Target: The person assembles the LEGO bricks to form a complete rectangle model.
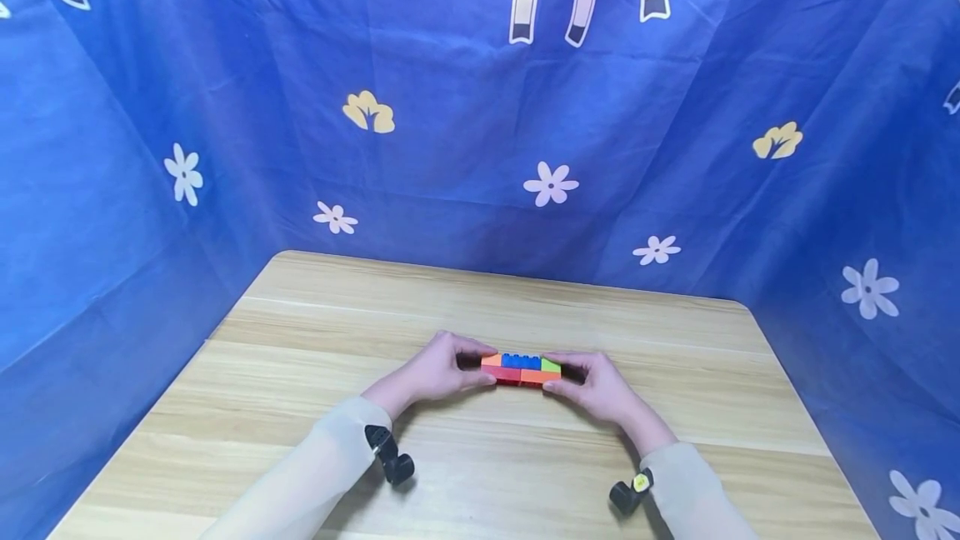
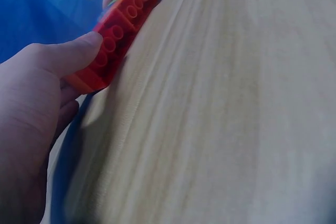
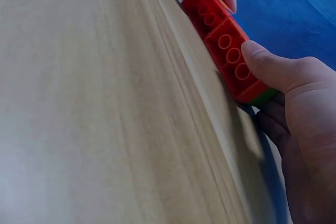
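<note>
A short bar of joined toy building bricks lies between the two hands over the middle of the table. One layer has a red brick [image 1: 507,376] and an orange brick [image 1: 538,377] end to end; along the other sit an orange brick [image 1: 491,359], a blue brick [image 1: 521,362] with studs showing, and a green brick [image 1: 551,365]. My left hand [image 1: 433,369] pinches the bar's left end between thumb and fingers. Its right end is pinched by my right hand [image 1: 600,388]. Hollow undersides with round tubes [image 3: 224,41] face the wrist cameras. The left fingertips behind the bar are partly hidden.
The light wood-grain table [image 1: 360,307] carries the work. Blue cloth [image 1: 450,148] with flower and animal prints hangs behind it and at both sides. A small black camera [image 1: 390,457] is strapped at the left wrist, another [image 1: 630,494] at the right.
</note>
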Demonstrator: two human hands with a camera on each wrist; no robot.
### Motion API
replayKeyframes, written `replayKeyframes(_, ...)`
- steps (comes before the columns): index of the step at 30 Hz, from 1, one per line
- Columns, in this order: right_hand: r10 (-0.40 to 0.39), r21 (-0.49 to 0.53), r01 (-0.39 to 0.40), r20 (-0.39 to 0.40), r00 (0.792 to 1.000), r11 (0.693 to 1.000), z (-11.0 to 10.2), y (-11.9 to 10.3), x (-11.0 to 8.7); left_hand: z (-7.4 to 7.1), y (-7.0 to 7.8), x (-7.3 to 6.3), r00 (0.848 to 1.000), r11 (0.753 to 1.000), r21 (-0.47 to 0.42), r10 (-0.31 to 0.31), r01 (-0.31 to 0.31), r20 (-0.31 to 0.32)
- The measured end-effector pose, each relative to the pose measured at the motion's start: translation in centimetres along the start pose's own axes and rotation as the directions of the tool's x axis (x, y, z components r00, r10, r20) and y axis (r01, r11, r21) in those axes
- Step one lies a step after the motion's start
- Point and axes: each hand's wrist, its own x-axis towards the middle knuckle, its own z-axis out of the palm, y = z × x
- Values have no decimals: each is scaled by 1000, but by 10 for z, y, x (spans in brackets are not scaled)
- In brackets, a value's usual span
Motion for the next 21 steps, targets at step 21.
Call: replayKeyframes(21, 14, 99, -21, 75, 997, 995, -6, 3, 6, -1, -1, 4, 996, 995, -77, -64, 68, 54)
